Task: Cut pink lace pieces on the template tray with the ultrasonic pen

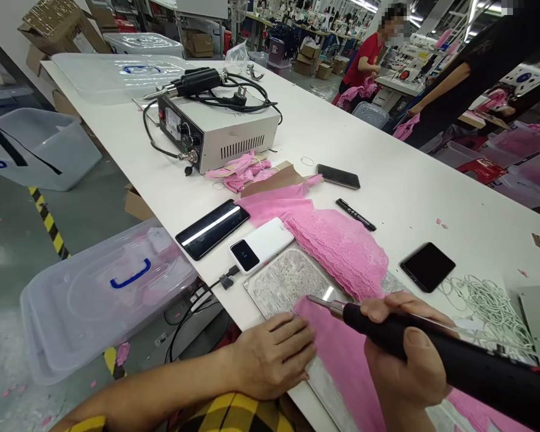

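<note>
While the left hand (pixel 272 354) lies flat with its fingers spread and pressed on the near edge of a pink fabric strip (pixel 337 354), the right hand (pixel 405 354) is curled tight around the black handle of a heat-cutting tool (pixel 436 348). That tool's metal tip (pixel 317 300) touches the fabric just beyond the left fingertips. Under the fabric, beneath both sets of fingers, sits a scratched metal plate (pixel 283 279). A heap of pink lace (pixel 342 246) lies just past the tip. Beyond the left fingers rest a white power bank (pixel 261 246) and a phone (pixel 212 228); another phone (pixel 427 266) lies beyond the right knuckles. Farther off stands a grey control box (pixel 220 132).
</note>
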A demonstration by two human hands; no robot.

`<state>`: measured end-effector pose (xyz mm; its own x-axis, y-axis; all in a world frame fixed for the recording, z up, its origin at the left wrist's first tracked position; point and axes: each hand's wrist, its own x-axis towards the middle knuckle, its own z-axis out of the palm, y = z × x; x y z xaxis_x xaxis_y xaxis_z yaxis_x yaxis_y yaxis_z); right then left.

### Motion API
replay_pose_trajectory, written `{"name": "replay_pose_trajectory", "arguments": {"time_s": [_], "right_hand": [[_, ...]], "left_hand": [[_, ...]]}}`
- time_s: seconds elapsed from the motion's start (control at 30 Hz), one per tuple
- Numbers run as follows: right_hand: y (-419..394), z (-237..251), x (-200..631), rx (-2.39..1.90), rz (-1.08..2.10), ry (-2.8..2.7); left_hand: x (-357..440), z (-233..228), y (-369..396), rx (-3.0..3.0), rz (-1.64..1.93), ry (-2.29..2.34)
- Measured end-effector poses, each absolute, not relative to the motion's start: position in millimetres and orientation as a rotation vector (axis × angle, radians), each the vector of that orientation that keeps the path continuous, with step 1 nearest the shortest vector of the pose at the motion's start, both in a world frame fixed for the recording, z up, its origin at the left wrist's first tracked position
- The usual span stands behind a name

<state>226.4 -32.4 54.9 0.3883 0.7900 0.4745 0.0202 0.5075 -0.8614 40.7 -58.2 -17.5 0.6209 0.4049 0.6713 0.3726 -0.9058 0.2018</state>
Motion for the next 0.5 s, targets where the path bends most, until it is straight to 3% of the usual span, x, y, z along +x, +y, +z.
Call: {"name": "replay_pose_trajectory", "arguments": {"time_s": [0.5], "right_hand": [[-32.7,58.9,225.5,-0.877,0.633,-1.074]], "left_hand": [[38.1,-14.9,-57.9,2.821,1.08,0.659]]}}
